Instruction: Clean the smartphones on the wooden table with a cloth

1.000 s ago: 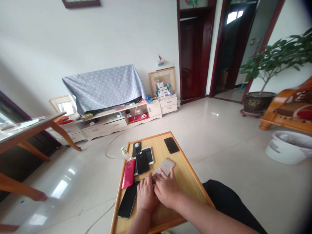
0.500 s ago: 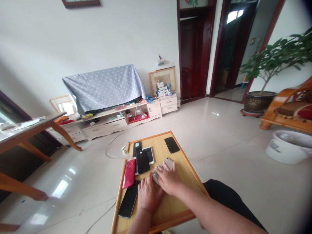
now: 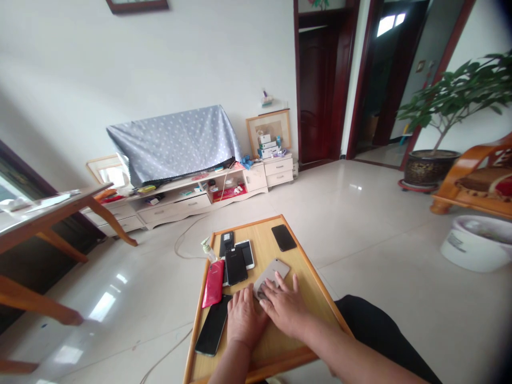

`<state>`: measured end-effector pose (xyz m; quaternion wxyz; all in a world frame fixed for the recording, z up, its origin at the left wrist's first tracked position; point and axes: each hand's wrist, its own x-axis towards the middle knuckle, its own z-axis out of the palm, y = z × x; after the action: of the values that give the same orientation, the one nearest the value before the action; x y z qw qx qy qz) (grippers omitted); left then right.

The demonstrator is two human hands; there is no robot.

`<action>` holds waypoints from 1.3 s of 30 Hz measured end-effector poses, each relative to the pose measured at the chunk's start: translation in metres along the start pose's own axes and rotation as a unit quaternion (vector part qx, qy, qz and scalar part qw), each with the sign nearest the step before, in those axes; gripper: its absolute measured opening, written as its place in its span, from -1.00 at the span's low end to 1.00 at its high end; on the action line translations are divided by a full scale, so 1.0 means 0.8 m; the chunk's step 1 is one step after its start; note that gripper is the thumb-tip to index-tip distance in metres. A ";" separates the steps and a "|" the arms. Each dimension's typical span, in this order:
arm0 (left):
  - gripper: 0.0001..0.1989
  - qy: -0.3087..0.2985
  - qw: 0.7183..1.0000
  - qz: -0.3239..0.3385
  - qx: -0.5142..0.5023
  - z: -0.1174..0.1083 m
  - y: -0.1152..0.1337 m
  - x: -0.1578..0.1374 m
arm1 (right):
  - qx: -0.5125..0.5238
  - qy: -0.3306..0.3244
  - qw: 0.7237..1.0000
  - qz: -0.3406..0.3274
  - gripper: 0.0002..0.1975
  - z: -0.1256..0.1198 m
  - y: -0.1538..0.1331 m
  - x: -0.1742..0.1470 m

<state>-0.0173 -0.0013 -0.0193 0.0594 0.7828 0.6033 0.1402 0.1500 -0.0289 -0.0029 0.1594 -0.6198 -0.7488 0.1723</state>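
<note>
A pale gold smartphone [image 3: 276, 270] lies face down and slanted on the small wooden table [image 3: 306, 280]. My right hand [image 3: 286, 306] rests over its near part, fingers spread and fingertips on its back. Beneath those fingertips is a darker grey patch; what it is I cannot make out. My left hand [image 3: 245, 314] is closed at the phone's near left end, fingers together and bent, the thumb hidden. Just left of that hand lies a large black phone [image 3: 211, 328]. Beyond it are a red phone [image 3: 213, 282] and a black phone [image 3: 236, 265] overlapping a white phone [image 3: 248, 254].
Another dark phone [image 3: 283, 238] lies near the table's far right corner. A pump bottle [image 3: 208, 249] stands at the left edge, beside a dark phone [image 3: 226, 242]. A cable [image 3: 180, 250] runs over the floor. My dark-clad leg [image 3: 368, 330] is right of the table.
My right hand has slid towards me and slightly right along the phone, its fingers spreading and baring more of the phone's far end. My left hand keeps its place.
</note>
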 end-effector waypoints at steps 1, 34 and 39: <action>-0.43 0.004 1.000 0.000 0.000 -0.001 0.001 0.000 | -0.005 0.004 1.000 0.019 -0.40 -0.006 0.009 0.003; -0.42 0.001 1.000 -0.005 -0.005 -0.003 0.004 0.000 | 0.002 0.009 0.999 0.040 -0.42 -0.008 0.001 0.029; -0.40 0.007 1.000 -0.002 -0.010 -0.006 0.006 0.000 | -0.015 0.028 0.996 0.088 -0.39 -0.015 0.012 0.051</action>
<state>-0.0146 -0.0032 -0.0134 0.0633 0.7803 0.6036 0.1512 0.1562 0.0139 0.0043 0.1553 -0.6905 -0.6888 0.1567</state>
